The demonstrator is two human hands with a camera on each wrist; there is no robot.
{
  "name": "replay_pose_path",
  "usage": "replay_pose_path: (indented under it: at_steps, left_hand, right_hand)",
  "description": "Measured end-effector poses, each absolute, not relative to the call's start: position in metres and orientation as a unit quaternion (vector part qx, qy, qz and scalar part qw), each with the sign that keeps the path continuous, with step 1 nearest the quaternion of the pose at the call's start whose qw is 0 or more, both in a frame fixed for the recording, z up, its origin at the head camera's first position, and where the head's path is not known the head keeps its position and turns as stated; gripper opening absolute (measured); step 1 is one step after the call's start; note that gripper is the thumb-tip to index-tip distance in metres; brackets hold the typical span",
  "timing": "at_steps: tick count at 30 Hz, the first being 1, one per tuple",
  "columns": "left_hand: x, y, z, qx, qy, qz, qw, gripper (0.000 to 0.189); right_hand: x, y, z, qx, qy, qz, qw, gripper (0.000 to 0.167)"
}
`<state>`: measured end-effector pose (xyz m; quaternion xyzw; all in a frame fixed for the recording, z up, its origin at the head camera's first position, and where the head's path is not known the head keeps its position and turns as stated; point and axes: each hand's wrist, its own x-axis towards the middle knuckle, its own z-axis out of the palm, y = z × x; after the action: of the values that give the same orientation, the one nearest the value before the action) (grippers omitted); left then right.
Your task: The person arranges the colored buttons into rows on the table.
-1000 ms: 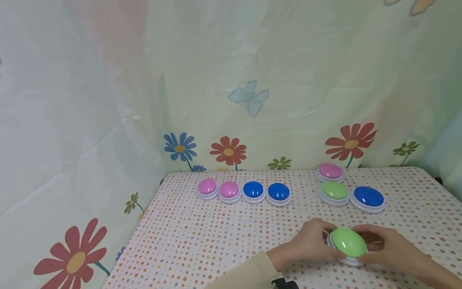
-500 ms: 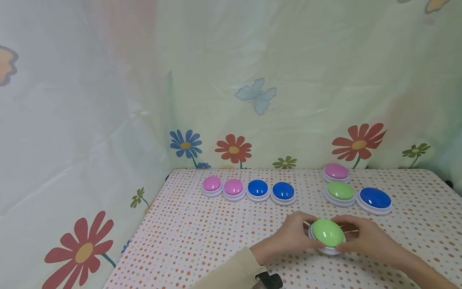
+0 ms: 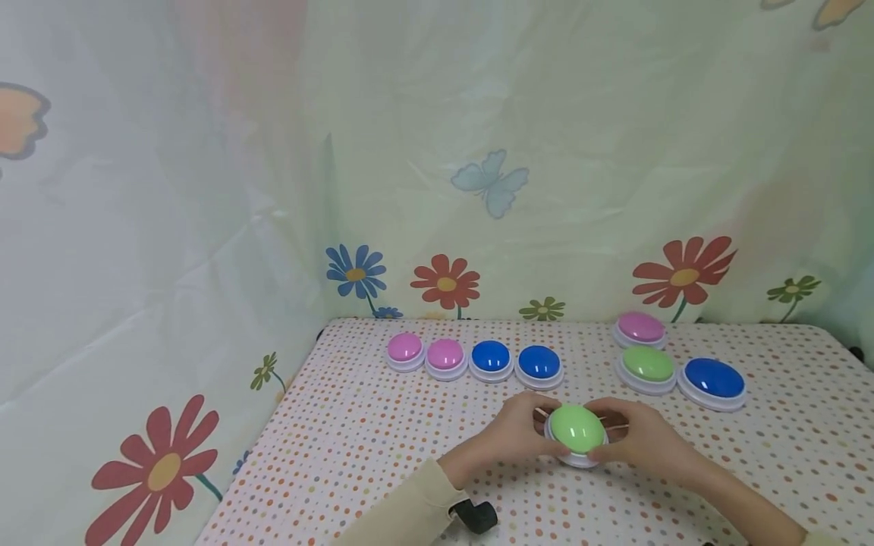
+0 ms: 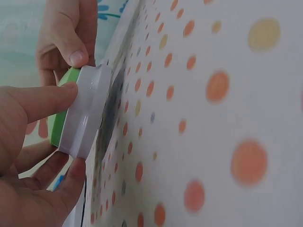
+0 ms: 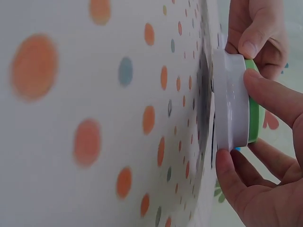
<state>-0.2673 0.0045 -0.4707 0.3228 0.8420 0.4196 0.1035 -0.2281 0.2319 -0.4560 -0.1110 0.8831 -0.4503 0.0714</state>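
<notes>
Between both hands is a push button with a green dome (image 3: 576, 429) and a white base. My left hand (image 3: 520, 431) grips its left side, thumb toward the near edge and fingers round the far side. From the right, my right hand (image 3: 638, 444) holds it the same way. In the left wrist view the white base (image 4: 87, 111) stands side-on, just above the dotted table, with a shadow beside it. The right wrist view shows the thumb (image 5: 272, 92) against the green rim, and the fingers curled at the base's other side.
Behind the hands, a row holds two pink buttons (image 3: 445, 355) and two blue buttons (image 3: 539, 362). At the right stand a pink button (image 3: 640, 327), another green button (image 3: 647, 364) and a blue button (image 3: 714, 378). A flowered curtain (image 3: 594, 152) hangs behind the dotted table (image 3: 355, 455).
Both hands have carried the green button leftward and slightly away, toward the row's right end. The head view has turned a little; the other buttons keep their places on the table.
</notes>
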Motion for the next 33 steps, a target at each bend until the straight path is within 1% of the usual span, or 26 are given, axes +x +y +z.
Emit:
replay_pose_path:
  at_steps: [8,13,24,33]
  left_hand:
    - [-0.274,-0.014,-0.468,0.302,0.847,0.423,0.111,0.057]
    - [-0.282,-0.019,-0.468,0.313,0.842,0.424,0.117,0.055]
    - [-0.294,-0.024,-0.467,0.327,0.835,0.425,0.12,0.054]
    - [-0.3,-0.025,-0.471,0.317,0.836,0.431,0.123,0.054]
  right_hand:
    - [-0.238,0.212,-0.459,-0.111,0.889,-0.441,0.058,0.076]
    - [-0.242,0.205,-0.457,-0.107,0.89,-0.44,0.056,0.076]
    - [-0.25,0.2,-0.461,-0.124,0.876,-0.463,0.043,0.07]
    - [-0.255,0.198,-0.465,-0.114,0.881,-0.457,0.038,0.072]
